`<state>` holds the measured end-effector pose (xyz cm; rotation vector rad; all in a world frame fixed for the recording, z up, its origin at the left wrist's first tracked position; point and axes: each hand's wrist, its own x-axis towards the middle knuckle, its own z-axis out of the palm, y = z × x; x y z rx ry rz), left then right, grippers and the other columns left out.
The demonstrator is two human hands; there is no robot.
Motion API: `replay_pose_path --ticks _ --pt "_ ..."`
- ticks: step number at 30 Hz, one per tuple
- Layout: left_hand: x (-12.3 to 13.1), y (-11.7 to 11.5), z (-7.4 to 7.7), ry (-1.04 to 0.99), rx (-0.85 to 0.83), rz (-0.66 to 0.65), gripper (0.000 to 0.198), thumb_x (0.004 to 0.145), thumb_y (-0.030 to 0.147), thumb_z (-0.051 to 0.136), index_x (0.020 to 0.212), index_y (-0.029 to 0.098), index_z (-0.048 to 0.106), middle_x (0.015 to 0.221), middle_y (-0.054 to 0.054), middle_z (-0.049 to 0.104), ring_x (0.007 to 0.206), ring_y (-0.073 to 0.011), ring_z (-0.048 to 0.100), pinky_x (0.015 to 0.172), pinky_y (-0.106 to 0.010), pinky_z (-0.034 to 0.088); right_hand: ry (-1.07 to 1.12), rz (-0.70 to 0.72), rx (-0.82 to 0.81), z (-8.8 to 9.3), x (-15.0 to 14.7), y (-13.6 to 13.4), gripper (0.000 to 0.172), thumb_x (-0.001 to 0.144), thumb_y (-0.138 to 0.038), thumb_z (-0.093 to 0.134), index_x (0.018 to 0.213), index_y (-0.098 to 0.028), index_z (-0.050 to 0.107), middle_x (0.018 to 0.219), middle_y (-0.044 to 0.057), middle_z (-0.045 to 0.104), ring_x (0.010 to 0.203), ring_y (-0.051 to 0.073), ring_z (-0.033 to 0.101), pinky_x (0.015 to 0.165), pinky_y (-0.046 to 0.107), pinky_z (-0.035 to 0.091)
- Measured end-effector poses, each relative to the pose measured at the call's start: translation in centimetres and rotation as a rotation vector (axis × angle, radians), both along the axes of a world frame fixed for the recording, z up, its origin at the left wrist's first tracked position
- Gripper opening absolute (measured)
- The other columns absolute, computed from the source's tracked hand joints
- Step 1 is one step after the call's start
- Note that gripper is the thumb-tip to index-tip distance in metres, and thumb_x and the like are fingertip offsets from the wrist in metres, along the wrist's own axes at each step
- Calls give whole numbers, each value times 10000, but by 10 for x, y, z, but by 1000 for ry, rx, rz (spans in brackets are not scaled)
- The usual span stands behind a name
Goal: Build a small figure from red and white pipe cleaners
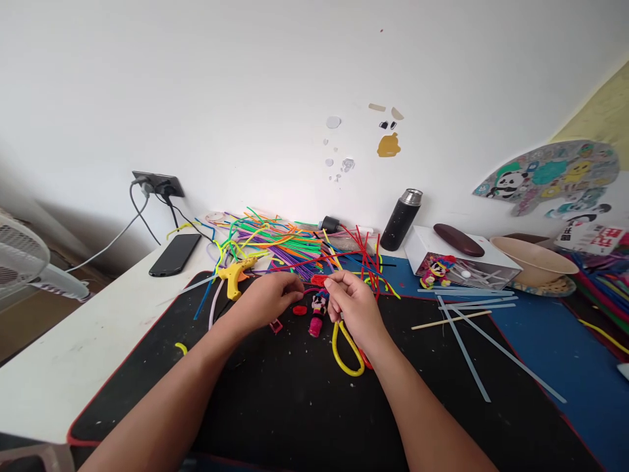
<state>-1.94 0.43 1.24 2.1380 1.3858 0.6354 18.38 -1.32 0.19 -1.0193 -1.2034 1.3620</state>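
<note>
My left hand [269,296] and my right hand [352,303] meet over the black mat [275,400], both with fingers pinched on a small red pipe-cleaner piece [318,280] held between them. Just below it lies a small pipe-cleaner figure [318,313] in pink, black and blue. A red disc [299,310] and a small red shape [276,324] lie by my left hand. A yellow pipe-cleaner loop [344,354] lies under my right wrist, with a red strand beside it.
A yellow glue gun [236,274] and a heap of coloured pipe cleaners [285,246] lie behind my hands. A phone [175,254], a black flask [401,219], a white box [462,259], a bowl [535,262], clear glue sticks [466,341] and a fan [24,262] surround the mat.
</note>
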Motion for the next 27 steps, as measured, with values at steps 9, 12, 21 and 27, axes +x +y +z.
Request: replay_pose_path --ticks 9,12,21,27 --pt "5 -2 -16 377 72 -191 80 907 165 634 937 184 706 1004 -88 711 989 -270 660 868 -355 474 -3 9 -14 -3 -2 -1 291 868 -465 726 845 -212 584 478 -110 466 372 90 479 413 208 358" --pt "6 -3 -17 359 50 -182 81 879 129 621 892 189 675 984 -73 703 972 -257 652 848 -342 471 -8 7 -14 -3 -2 -2 289 868 -464 726 844 -211 587 480 -110 466 374 92 482 418 210 364" --pt "6 -2 -2 -316 -202 -17 135 846 322 670 885 205 616 789 -10 705 737 -196 652 690 -300 487 -9 15 -9 -7 -2 0 286 875 -465 722 863 -210 593 486 -106 478 376 93 484 407 207 360" --pt "8 -1 2 -647 -434 -64 346 763 436 827 926 162 693 738 -17 708 662 -151 625 681 -288 522 -37 -21 -2 -2 -2 0 303 861 -481 726 856 -209 594 484 -104 479 372 95 484 407 211 367"
